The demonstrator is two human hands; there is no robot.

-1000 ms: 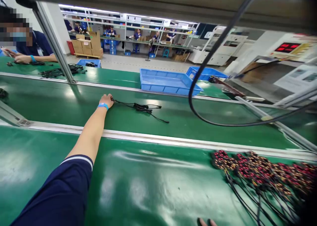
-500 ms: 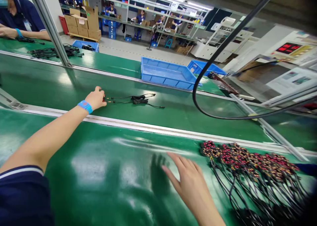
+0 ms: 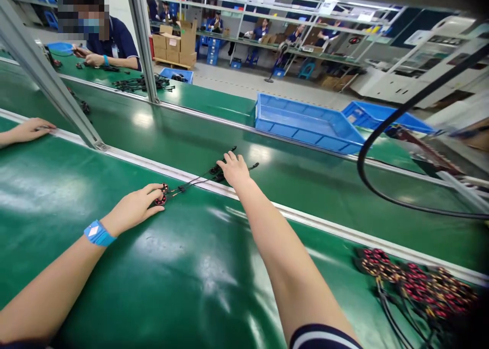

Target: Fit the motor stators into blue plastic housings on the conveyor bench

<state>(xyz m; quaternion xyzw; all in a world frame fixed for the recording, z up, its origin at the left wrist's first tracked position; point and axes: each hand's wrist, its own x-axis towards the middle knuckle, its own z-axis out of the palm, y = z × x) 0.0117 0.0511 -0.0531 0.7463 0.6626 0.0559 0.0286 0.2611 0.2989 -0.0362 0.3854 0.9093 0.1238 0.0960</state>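
My left hand (image 3: 139, 206), with a blue wristband (image 3: 98, 233), has its fingers closed on a pair of small round wound coils (image 3: 162, 195), red and black, over the near green surface. Thin leads run from the coils across the white rail to two tied black cable bundles (image 3: 217, 175) on the sunken green strip. My right hand (image 3: 235, 170) reaches over the rail, its fingers curled down on these bundles and partly hiding them. Short plug ends (image 3: 254, 165) stick out past the hand.
A heap of similar red and copper coils (image 3: 416, 283) with black cables lies at the lower right. Blue trays (image 3: 309, 122) stand across the strip. A black cable loop (image 3: 362, 160) hangs at the right; metal posts (image 3: 143, 43) rise at the left. A co-worker (image 3: 110, 43) handles cables; another person's hand (image 3: 32, 130) rests at the left.
My left hand has drawn the coils from the sunken strip toward me over the rail. My right hand has moved from the near surface onto the cable bundles. The view has swung left.
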